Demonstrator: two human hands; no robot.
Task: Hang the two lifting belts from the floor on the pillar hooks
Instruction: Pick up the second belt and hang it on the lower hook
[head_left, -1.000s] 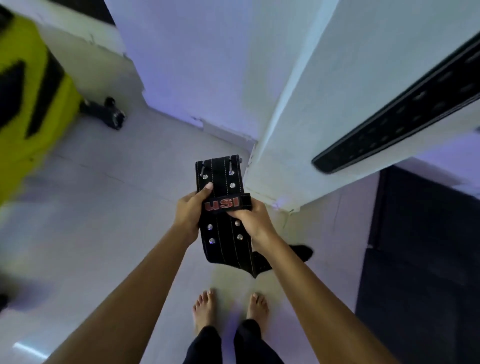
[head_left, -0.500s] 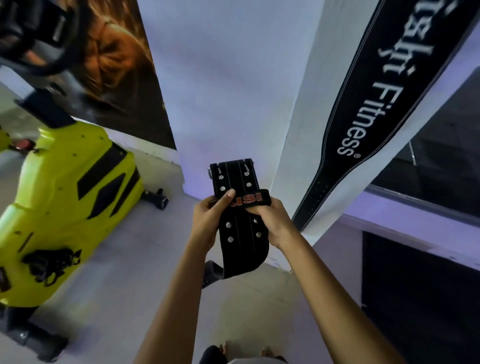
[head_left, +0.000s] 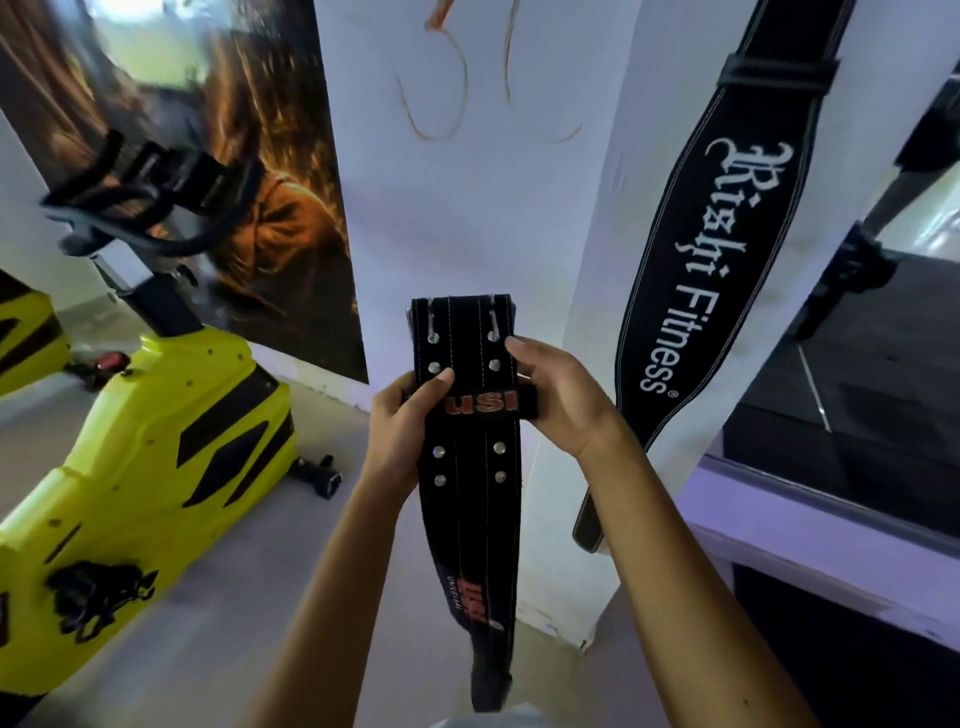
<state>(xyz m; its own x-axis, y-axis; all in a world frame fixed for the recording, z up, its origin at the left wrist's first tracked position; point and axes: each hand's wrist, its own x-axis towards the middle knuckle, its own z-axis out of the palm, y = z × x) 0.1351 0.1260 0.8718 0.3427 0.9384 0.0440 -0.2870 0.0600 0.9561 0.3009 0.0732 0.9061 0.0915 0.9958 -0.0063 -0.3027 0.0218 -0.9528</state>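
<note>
I hold a black USI lifting belt (head_left: 470, 467) upright in front of the white pillar (head_left: 467, 208), its buckle end up and its tail hanging down past my waist. My left hand (head_left: 402, 431) grips its left edge, thumb on the red USI loop. My right hand (head_left: 556, 400) grips the right edge at the same height. A second black belt (head_left: 711, 270), lettered "Fitness", hangs down the pillar's right face. Its top runs out of view, so its hook is hidden. Thin curved wire shapes (head_left: 441, 88) show high on the pillar's front face.
A yellow exercise bike (head_left: 145, 457) with black handlebars stands on the floor to the left. A large poster (head_left: 249, 197) covers the wall behind it. A dark mirror or window (head_left: 857, 395) with a ledge lies to the right of the pillar.
My view has tilted up from the floor and my feet to the pillar's upper part. Both hands have raised the USI belt with it, and my right thumb now rests higher on the belt edge.
</note>
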